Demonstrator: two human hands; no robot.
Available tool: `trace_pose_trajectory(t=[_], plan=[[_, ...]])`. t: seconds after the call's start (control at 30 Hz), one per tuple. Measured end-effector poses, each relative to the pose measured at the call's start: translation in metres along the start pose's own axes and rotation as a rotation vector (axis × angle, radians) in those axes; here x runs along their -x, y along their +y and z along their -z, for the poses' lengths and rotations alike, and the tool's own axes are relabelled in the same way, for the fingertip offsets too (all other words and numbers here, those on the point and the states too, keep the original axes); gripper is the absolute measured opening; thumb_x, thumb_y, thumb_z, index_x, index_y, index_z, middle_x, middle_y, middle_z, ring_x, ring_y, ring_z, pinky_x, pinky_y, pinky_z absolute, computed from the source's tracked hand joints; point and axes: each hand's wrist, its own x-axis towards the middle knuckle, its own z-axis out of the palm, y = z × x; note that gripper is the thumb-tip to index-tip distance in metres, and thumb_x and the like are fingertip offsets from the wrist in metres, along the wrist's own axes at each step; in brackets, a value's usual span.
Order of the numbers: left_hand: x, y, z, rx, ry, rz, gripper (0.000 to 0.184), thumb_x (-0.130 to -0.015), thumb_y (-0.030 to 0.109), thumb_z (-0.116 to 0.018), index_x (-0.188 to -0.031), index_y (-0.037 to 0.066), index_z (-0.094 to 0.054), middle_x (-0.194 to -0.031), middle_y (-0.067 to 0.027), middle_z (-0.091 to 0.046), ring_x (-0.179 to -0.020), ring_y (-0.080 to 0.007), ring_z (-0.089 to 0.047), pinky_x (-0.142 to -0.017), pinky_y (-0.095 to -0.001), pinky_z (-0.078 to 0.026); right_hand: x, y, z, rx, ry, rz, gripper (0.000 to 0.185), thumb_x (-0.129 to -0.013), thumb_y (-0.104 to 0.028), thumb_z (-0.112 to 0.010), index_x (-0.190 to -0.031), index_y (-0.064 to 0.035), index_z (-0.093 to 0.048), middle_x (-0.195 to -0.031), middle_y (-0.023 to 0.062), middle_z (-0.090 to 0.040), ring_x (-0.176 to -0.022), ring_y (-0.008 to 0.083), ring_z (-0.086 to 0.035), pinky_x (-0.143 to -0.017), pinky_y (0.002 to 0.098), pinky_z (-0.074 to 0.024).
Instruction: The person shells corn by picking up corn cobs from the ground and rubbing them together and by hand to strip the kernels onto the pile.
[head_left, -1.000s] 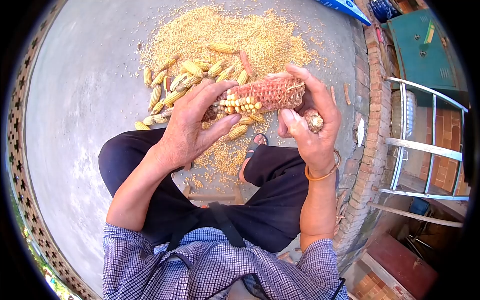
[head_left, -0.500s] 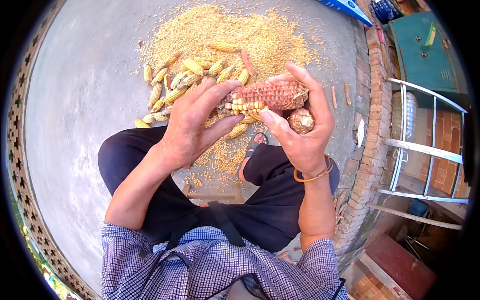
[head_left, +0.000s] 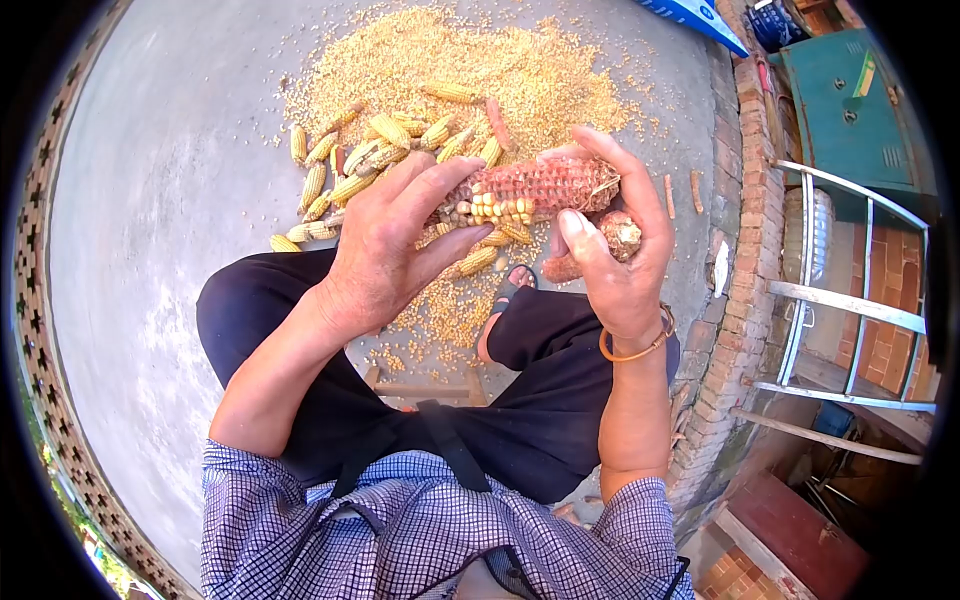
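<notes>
A mostly stripped red corn cob (head_left: 545, 188) lies crosswise between my hands, with a patch of yellow kernels left on its near side. My left hand (head_left: 375, 240) grips its left end, fingers over the top and thumb below. In my right hand (head_left: 630, 285) is a second, bare corn cob (head_left: 620, 236), its end showing beside the thumb. The right fingers curl around the far end of the first cob, while the thumb is raised close to the kernel patch. Beyond my hands lie several yellow ears of corn (head_left: 350, 188).
A wide heap of loose kernels (head_left: 450, 60) covers the concrete floor ahead. More kernels (head_left: 430, 330) are scattered between my legs, near a sandalled foot (head_left: 515, 280). On the right are a low brick edge (head_left: 745, 260), a metal ladder-like frame (head_left: 850, 305) and a green cabinet (head_left: 850, 110).
My right hand has shifted slightly right and its thumb has lifted off the kernel patch. The bare cob in that hand has turned, showing more of its length. The left hand keeps its grip.
</notes>
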Motion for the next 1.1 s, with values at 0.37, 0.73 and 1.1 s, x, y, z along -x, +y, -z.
trace_pose_trajectory(t=[0.37,0.73,1.1], plan=[[-0.004,-0.002,-0.002,0.397,-0.138,0.204,0.052,-0.082,0.01,-0.078,-0.128,-0.001,-0.056,-0.115,-0.0098,-0.064,-0.108,-0.0162,-0.061,-0.092,-0.0309,-0.05,-0.003,-0.004,0.003,0.158,0.023,-0.057,0.041,-0.088,-0.006,-0.07,-0.126,-0.0006,-0.058,-0.087,0.0006,-0.063,-0.065,0.0039,-0.054,-0.057,0.0191,-0.0437],[-0.006,-0.026,-0.003,0.29,0.042,0.252,0.068,-0.086,0.015,-0.076,-0.144,0.003,-0.044,-0.126,-0.0132,-0.059,-0.12,-0.021,-0.055,-0.098,-0.0364,-0.048,0.001,0.015,0.119,0.591,0.422,-0.192,0.027,-0.088,-0.013,-0.073,-0.11,0.0,-0.063,-0.087,0.0024,-0.068,-0.076,0.0117,-0.062,-0.07,0.0273,-0.051],[-0.008,-0.025,0.002,0.338,0.084,0.213,0.052,-0.096,0.012,-0.063,-0.143,0.001,-0.043,-0.128,-0.0143,-0.056,-0.123,-0.0213,-0.053,-0.105,-0.0371,-0.045,0.542,0.088,0.354,1.351,-0.67,-1.793,0.058,-0.06,-0.031,-0.087,-0.105,0.0011,-0.07,-0.113,0.0232,-0.068,-0.11,0.0335,-0.065,-0.088,0.0435,-0.0542]])
